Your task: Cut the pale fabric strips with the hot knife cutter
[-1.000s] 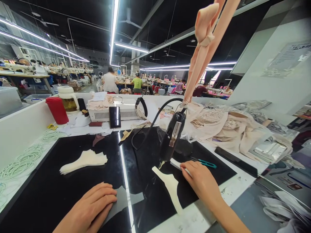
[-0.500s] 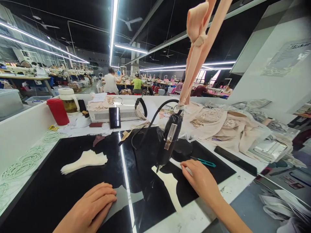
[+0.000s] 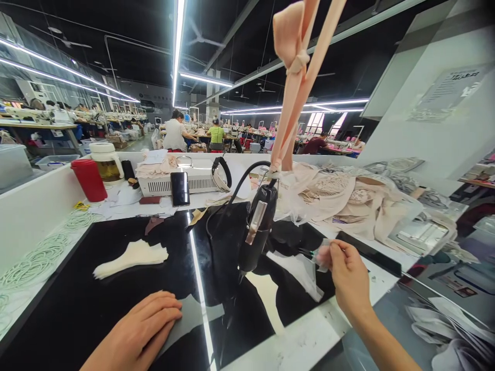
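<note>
The person's left hand (image 3: 133, 330) lies over one end of a grey piece (image 3: 193, 317) on a black mat (image 3: 69, 314), its fingers stretched out side by side and laid flat upon the piece. The right hand (image 3: 350, 278) is raised at the mat's right side, with thumb and forefinger closed in a narrow pinch on a small sheer scrap (image 3: 323, 256); how firm the pinch is cannot be told. Between the hands hangs a black handheld tool (image 3: 257, 226), tilted, its tip beside the upper end of a cream cut piece (image 3: 266, 296); whether the two touch is unclear. That cream piece slants towards the near edge of the mat, its lower end reaching the white tabletop (image 3: 288, 348). Just right of it, a white cut piece (image 3: 296, 268) lies at a similar slant, near the right hand. A peach strap (image 3: 296, 87), knotted partway up, runs upward from the tool, and a black cord (image 3: 242, 185) curves away to its left. Farther left on the mat rests a cream stack (image 3: 131, 257), well apart from the left hand.
</note>
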Motion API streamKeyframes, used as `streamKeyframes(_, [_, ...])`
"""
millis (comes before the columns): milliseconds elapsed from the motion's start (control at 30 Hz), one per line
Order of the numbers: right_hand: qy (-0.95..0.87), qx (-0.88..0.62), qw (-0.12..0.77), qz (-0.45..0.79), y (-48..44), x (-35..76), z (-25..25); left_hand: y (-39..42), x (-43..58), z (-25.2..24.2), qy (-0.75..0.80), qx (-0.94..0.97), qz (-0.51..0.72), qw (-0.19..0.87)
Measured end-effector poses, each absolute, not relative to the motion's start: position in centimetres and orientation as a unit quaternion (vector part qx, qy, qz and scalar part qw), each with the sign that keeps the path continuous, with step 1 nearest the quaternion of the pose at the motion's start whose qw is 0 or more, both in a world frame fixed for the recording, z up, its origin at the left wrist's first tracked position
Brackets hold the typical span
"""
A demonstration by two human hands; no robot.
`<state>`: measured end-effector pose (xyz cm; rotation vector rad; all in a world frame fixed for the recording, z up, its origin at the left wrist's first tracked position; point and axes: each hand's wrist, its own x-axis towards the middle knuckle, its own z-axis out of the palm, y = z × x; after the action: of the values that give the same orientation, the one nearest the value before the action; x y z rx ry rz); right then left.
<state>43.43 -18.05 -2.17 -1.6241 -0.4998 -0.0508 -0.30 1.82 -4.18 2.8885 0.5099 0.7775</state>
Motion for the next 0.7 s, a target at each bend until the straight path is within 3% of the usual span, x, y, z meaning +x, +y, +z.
streamKeyframes(367, [-0.212, -0.762, 0.609, 0.065, -17.4, 43.0, -1.6, 2.3, -0.8, -4.3, 0.155, 0.954, 0.254, 0.030])
streamKeyframes(533, [-0.207, -0.769, 0.601, 0.069, -16.9, 43.3, -1.8, 0.4, 1.8, -0.5, 0.059, 0.958, 0.280, -0.021])
streamKeyframes(700, [-0.198, -0.768, 0.604, 0.078, -16.9, 43.3, -1.9, -3.2, 7.1, 2.0, -0.051, 0.952, 0.303, 0.008])
